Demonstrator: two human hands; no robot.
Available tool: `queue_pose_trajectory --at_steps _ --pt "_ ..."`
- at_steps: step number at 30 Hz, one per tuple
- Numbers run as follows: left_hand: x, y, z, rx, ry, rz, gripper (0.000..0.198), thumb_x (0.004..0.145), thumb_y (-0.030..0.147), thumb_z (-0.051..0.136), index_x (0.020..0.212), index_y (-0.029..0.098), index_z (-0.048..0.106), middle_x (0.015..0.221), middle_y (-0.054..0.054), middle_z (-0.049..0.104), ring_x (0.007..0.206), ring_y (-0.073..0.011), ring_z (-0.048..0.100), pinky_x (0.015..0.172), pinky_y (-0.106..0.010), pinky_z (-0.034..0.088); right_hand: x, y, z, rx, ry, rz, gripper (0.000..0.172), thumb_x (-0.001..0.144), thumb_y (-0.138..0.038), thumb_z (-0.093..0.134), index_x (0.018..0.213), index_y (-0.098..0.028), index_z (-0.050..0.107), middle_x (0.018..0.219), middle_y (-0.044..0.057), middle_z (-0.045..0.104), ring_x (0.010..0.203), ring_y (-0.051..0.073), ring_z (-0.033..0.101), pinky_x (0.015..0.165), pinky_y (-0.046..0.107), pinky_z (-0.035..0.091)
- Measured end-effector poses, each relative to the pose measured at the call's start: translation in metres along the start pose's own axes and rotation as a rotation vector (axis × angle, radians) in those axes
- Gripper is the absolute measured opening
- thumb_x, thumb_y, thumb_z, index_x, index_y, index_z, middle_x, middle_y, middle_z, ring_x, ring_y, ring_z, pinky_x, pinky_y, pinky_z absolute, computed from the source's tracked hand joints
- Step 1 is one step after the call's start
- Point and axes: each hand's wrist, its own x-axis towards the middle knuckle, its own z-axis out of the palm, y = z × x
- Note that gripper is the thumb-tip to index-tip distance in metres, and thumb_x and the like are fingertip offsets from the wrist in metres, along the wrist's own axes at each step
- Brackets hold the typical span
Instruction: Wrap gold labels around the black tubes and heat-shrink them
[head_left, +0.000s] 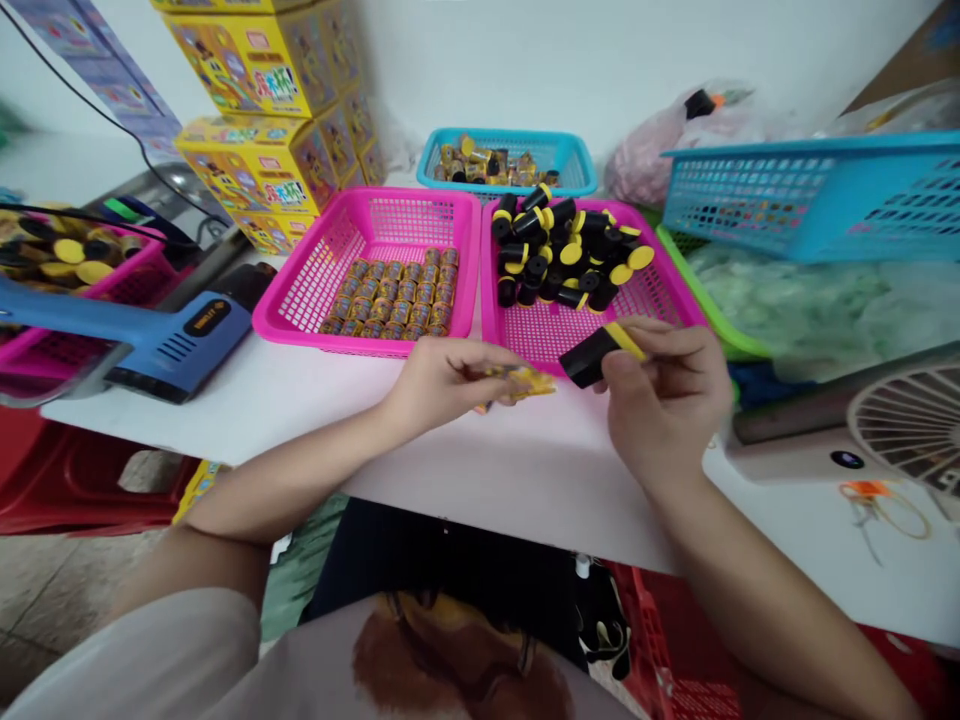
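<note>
My left hand (450, 385) is closed in a pinch on a small yellow printed wrapper (532, 381), slightly blurred, over the near part of the table. In my right hand (667, 395) is a black cup with a yellow rim (589, 357), tilted with its black end toward the wrapper. The two things are a small gap apart. Behind my right hand, a pink basket (529, 345) bears a heap of similar black and yellow cups (570, 250). Left of it, another pink basket (289, 300) has rows of small wrapped pieces (394, 300).
A blue heat gun (187, 345) lies at the left, near stacked yellow boxes (255, 170). Behind the pink baskets stands a blue basket (577, 165) of small pieces. To the right are a fan (907, 420), a larger blue basket (750, 205) and plastic bags (810, 300).
</note>
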Motion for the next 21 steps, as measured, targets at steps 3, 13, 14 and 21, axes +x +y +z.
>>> queue_pose_trajectory --at_steps 3,13,14,21 --pt "-0.005 -0.019 0.004 -0.095 -0.034 -0.111 0.043 0.086 0.055 0.082 0.098 0.013 0.083 0.076 -0.007 0.080 0.064 -0.0164 0.077 0.063 -0.024 0.067 -0.003 -0.007 -0.001 0.072 -0.025 0.135 0.030 0.089 -0.047 0.080 0.089 -0.027 0.057 0.105 0.001 0.073 0.059 0.010 0.062 0.044 0.026 0.052" --pt "-0.007 -0.026 -0.002 0.257 -0.070 0.184 0.057 0.096 0.068 0.061 0.090 0.016 0.084 0.075 -0.006 0.080 0.065 -0.0139 0.073 0.063 -0.020 0.055 -0.013 -0.019 0.006 0.087 -0.159 0.204 0.041 0.091 -0.049 0.075 0.080 -0.026 0.044 0.097 0.001 0.072 0.058 0.011 0.064 0.042 0.026 0.052" --pt "-0.007 -0.025 -0.002 0.257 -0.072 0.203 0.055 0.097 0.067 0.061 0.092 0.017 0.084 0.077 -0.006 0.081 0.067 -0.0140 0.074 0.065 -0.020 0.056 -0.014 -0.020 0.007 0.079 -0.155 0.190 0.040 0.091 -0.048 0.076 0.080 -0.026 0.045 0.096 0.001 0.072 0.058 0.011 0.064 0.043 0.027 0.054" --pt "-0.008 -0.022 -0.004 0.238 -0.056 0.312 0.046 0.097 0.059 0.066 0.118 0.022 0.082 0.080 -0.003 0.082 0.066 -0.0108 0.072 0.065 -0.018 0.057 -0.012 -0.020 0.007 0.053 -0.232 0.150 0.032 0.091 -0.034 0.078 0.081 -0.023 0.050 0.098 0.001 0.070 0.066 0.009 0.066 0.054 0.025 0.058"
